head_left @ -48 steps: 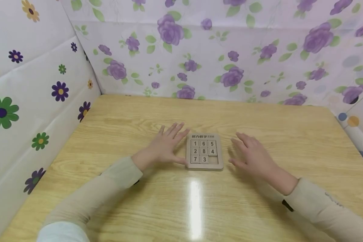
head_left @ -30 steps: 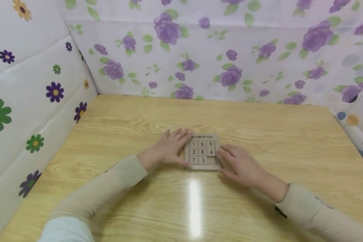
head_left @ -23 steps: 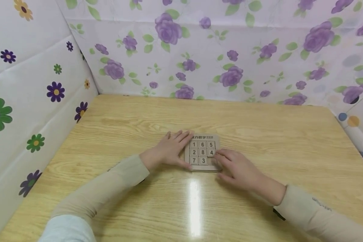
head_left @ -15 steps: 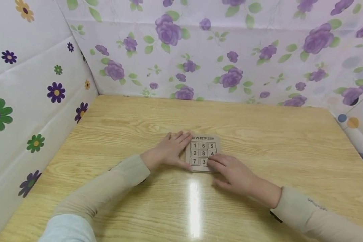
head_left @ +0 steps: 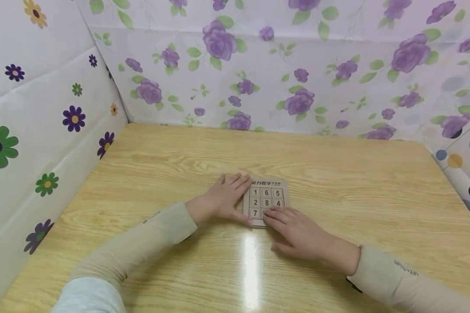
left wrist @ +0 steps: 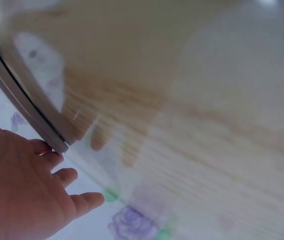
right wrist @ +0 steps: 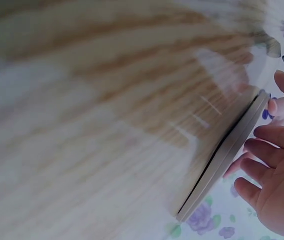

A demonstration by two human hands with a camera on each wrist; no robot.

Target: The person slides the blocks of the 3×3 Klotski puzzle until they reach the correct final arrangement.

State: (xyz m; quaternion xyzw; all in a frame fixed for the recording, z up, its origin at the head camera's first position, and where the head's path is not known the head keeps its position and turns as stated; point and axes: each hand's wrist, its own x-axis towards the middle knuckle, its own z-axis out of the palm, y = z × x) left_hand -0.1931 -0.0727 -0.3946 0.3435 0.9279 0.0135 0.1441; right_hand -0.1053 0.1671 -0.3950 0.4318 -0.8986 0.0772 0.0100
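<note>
A square number sliding puzzle [head_left: 246,211] lies flat on the table. Its tiles 1, 6, 5, 2, 8, 4 and 7 show in the head view, while my right fingers cover the rest of the bottom row. My left hand [head_left: 221,202] rests along the puzzle's left side, fingers spread, thumb at the near corner and index finger at the far one. With fingertips on the lower tiles, my right hand [head_left: 303,232] reaches over the near right corner, its thumb apart below the frame. In the right wrist view, the puzzle's edge [right wrist: 226,157] runs beside the fingers [right wrist: 264,150].
A glossy wood-grain table [head_left: 180,152] carries the puzzle and mirrors a bright light streak. Behind stands a wall covering [head_left: 337,95] with purple roses. A flower-patterned sheet [head_left: 23,113] hangs at the left, a dotted one [head_left: 466,174] at the right.
Both hands have come in to the puzzle, the left settling on its left edge. My right fingertips have slid left from the right edge across the bottom row, now covering the 3 tile.
</note>
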